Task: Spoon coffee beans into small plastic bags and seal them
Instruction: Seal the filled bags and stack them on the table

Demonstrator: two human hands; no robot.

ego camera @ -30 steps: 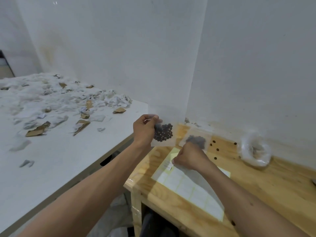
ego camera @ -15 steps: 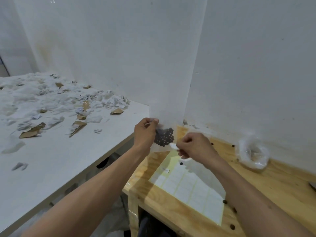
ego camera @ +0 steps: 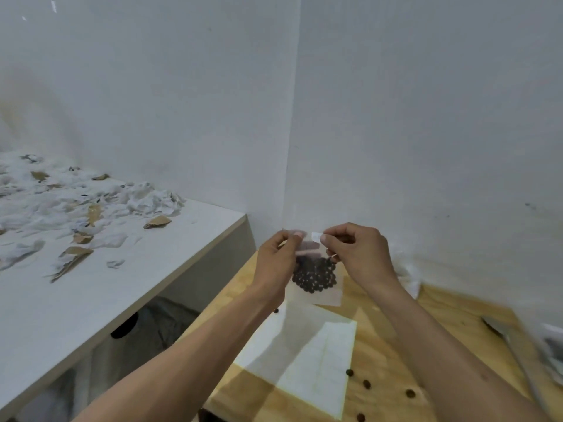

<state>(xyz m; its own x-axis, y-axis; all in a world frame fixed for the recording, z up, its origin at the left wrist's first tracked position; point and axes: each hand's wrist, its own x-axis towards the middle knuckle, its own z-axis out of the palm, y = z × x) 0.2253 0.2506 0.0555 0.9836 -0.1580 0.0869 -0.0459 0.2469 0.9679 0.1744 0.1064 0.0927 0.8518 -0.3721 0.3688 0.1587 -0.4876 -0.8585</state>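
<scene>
- The left hand (ego camera: 275, 263) pinched the top left corner of a small clear plastic bag (ego camera: 316, 277) holding a cluster of dark brown coffee beans (ego camera: 315, 274), thumb and fingers curled on the film.
- The right hand (ego camera: 358, 254) pinched the top right of the bag, with a small white sticker (ego camera: 316, 236) under its thumb at the bag's mouth.
- The bag hung in the air between the two hands, above the pale wooden counter (ego camera: 393, 339) and just in front of the white wall corner.
- The sticker could have gone on crooked or creased, judging by how thin and slack the film looked, which would have left a gap in the seal.
- If either pinch had slipped, the bag might have tipped and shed beans; a few loose brown beans (ego camera: 367, 383) already lay on the counter near the right forearm.
- The white sheet of blank stickers (ego camera: 307, 357) lay flat below the bag.
- No brand, label text or other writing could be read on the bag, the sticker or the sheet; the picture was too blurred to tell more.
</scene>
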